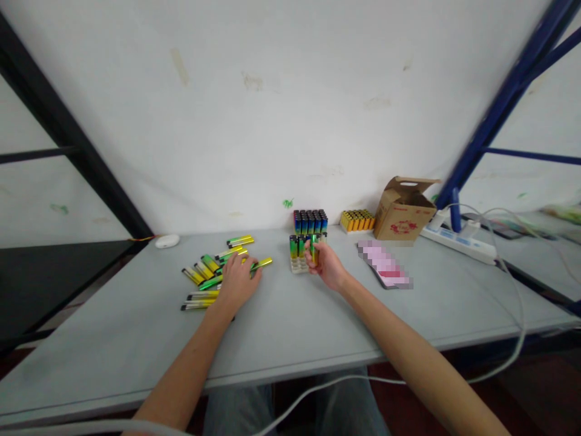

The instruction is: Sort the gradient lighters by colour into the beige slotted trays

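Note:
Loose green-and-yellow gradient lighters (200, 278) lie scattered on the grey table (136, 345), left of centre. My left hand (238, 281) is curled over the pile, its fingers on or just behind a lighter (262, 264) that sticks out to the right. Whether that hand grips it, I cannot tell. My right hand (323, 263) is shut on an upright lighter (314, 249), right at a beige holder (297, 266). Several lighters stand upright in that holder, and my fingers hide part of it.
Behind the holder stands a dense block of dark-capped lighters (310, 222), with a row of yellow lighters (357, 221) to its right. Further right are an open cardboard box (403, 211), a pixelated phone (385, 264), and a power strip (458, 243) with cables. A white wall rises behind.

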Motion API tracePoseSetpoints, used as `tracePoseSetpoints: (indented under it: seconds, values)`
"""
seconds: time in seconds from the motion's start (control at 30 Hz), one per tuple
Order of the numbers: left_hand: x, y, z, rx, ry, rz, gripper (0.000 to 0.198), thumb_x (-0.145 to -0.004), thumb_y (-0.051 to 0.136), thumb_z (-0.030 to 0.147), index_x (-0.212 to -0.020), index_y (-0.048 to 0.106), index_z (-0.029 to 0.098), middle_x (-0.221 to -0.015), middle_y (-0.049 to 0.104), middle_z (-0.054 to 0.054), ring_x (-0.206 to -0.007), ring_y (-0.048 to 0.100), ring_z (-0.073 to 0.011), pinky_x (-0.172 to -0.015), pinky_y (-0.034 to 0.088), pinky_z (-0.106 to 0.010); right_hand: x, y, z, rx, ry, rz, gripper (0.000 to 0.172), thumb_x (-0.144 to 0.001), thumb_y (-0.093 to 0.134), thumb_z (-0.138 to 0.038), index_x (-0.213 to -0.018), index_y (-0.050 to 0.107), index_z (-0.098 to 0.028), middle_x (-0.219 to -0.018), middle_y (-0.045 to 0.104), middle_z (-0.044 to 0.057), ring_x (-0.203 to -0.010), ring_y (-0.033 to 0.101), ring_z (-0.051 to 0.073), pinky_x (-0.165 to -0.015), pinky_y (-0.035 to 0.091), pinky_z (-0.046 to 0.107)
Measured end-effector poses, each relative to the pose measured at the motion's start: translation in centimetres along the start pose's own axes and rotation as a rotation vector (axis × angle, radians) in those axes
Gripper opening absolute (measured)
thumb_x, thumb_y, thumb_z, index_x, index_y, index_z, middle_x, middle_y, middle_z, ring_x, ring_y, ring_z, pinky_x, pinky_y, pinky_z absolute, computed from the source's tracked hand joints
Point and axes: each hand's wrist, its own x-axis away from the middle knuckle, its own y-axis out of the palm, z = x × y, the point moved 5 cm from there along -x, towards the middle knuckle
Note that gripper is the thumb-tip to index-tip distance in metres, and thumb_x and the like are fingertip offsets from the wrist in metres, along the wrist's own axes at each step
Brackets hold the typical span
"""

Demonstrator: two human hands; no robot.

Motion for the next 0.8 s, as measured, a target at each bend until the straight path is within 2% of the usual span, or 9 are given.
tracePoseSetpoints:
  seconds: [0.07, 0.2, 0.3, 0.53, 0.8]
  values:
    - [0.0, 0.0, 0.1, -0.007, -0.004, -0.006, 0.023, -0.085, 0.050, 0.033, -0.091, 0.068, 0.019, -0.105, 0.063, -0.013, -0.111, 0.052, -0.0319, -0.097, 0.043, -0.051, -0.1, 0.0, 0.0, -0.022, 0.021, -0.011, 0.032, -0.077, 0.049, -0.051, -0.082, 0.052, -0.020, -0.054, 0.041, -0.007, -0.043, 0.031, 0.008, -0.038, 0.021, 0.019]
    - [0.1, -0.1, 0.1, -0.005, -0.012, -0.012, 0.024, -0.085, 0.050, 0.033, -0.092, 0.067, 0.018, -0.107, 0.063, -0.014, -0.113, 0.052, -0.0321, -0.098, 0.042, -0.051, -0.2, -0.2, 0.1, -0.018, 0.052, -0.019, 0.047, -0.077, 0.042, -0.066, -0.071, 0.050, -0.020, -0.053, 0.037, -0.006, -0.045, 0.032, 0.009, -0.041, 0.024, 0.020]
    - [0.1, -0.1, 0.1, 0.007, -0.017, -0.013, 0.025, -0.085, 0.049, 0.033, -0.093, 0.068, 0.019, -0.107, 0.063, -0.014, -0.114, 0.051, -0.0324, -0.098, 0.042, -0.051, -0.2, -0.1, 0.5, -0.026, 0.103, -0.049, 0.047, -0.078, 0.041, -0.065, -0.063, 0.043, -0.020, -0.052, 0.034, -0.006, -0.044, 0.031, 0.008, -0.042, 0.023, 0.020]
    - [0.0, -0.3, 0.2, 0.007, -0.023, -0.026, 0.024, -0.085, 0.050, 0.033, -0.093, 0.068, 0.018, -0.107, 0.063, -0.014, -0.114, 0.051, -0.0321, -0.099, 0.042, -0.050, 0.1, 0.5, 1.2, -0.054, 0.204, -0.147, 0.047, -0.082, 0.034, -0.063, -0.060, 0.037, -0.022, -0.051, 0.031, -0.006, -0.043, 0.027, 0.009, -0.040, 0.018, 0.020]
    - [0.0, -0.1, 0.2, -0.039, -0.024, -0.045, 0.027, -0.085, 0.050, 0.033, -0.095, 0.069, 0.017, -0.110, 0.063, -0.015, -0.115, 0.051, -0.0321, -0.099, 0.042, -0.049, 0.4, 1.4, 1.4, 0.008, 0.200, -0.222, 0.040, -0.078, 0.041, -0.055, -0.062, 0.047, -0.019, -0.053, 0.043, -0.002, -0.046, 0.038, 0.011, -0.041, 0.028, 0.021]
